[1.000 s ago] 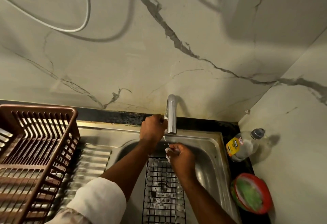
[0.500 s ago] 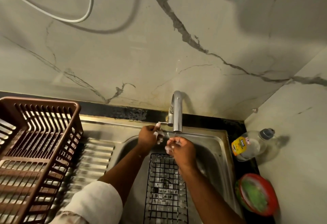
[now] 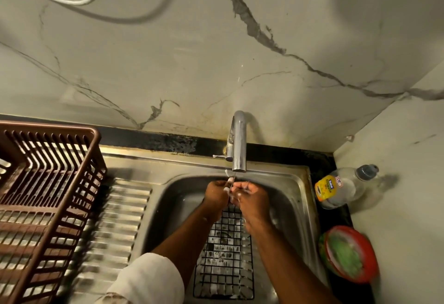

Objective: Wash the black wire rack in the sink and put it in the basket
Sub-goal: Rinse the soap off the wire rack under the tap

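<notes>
A second ago the left hand [image 3: 217, 192] was up at the tap's [image 3: 238, 145] lever and the right hand [image 3: 252, 198] sat just under the spout; now both have come together below the spout, fingers loosely curled against each other in a thin stream of water, foam on the knuckles. Neither grip holds anything — they seem to be rinsing themselves. That suggests the scrubbing is done and the water is running, so rinsing the rack is likely next.

The black wire rack [image 3: 224, 265] lies flat on the floor of the sink [image 3: 298, 198], under the forearms, its thin grid of square cells flecked with white suds. The sink is dull, scratched steel with a ribbed draining board to its left. The basket [image 3: 55, 183] — brown slatted plastic, rigid, open-topped — stands on that draining side, well apart from the rack. On the dark desk to the right lie a clear bottle [image 3: 346, 188] with a yellow label and a red-rimmed tub [image 3: 348, 255].
</notes>
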The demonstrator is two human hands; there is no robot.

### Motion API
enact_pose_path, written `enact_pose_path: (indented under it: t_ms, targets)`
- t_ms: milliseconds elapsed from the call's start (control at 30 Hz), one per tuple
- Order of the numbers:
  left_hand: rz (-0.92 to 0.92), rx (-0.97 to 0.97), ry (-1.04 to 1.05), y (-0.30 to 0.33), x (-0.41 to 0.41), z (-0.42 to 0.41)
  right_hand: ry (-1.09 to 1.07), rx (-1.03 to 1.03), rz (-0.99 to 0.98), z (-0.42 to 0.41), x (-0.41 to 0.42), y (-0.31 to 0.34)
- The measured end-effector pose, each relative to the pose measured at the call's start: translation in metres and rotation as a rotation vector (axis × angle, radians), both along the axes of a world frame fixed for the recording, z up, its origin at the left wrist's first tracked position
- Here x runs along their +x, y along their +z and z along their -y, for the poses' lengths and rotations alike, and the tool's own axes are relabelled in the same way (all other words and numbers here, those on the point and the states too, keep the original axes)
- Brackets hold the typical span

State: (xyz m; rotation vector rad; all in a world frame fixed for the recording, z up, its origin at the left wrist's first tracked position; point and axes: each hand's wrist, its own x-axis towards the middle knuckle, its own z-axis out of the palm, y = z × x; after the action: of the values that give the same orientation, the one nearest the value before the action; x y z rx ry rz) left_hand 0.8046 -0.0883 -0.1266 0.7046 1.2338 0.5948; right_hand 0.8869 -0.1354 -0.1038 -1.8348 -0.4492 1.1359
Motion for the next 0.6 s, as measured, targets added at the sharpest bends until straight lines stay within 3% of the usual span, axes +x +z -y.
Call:
enact_pose_path:
  t_ms: [300,467,600]
  targets:
    - [-0.025,0.009,0.012,-0.017,0.012,-0.009,-0.077,0.004,-0.011,-0.003,-0.005,-0.015]
    - [0.006,0.017,0.031,-0.026,0.019,-0.008,-0.187,-0.049,-0.157,0.009,-0.016,-0.02]
    - [-0.069,0.06,0.033,-0.025,0.011,-0.005,-0.197,-0.066,-0.253,0.006,-0.015,-0.02]
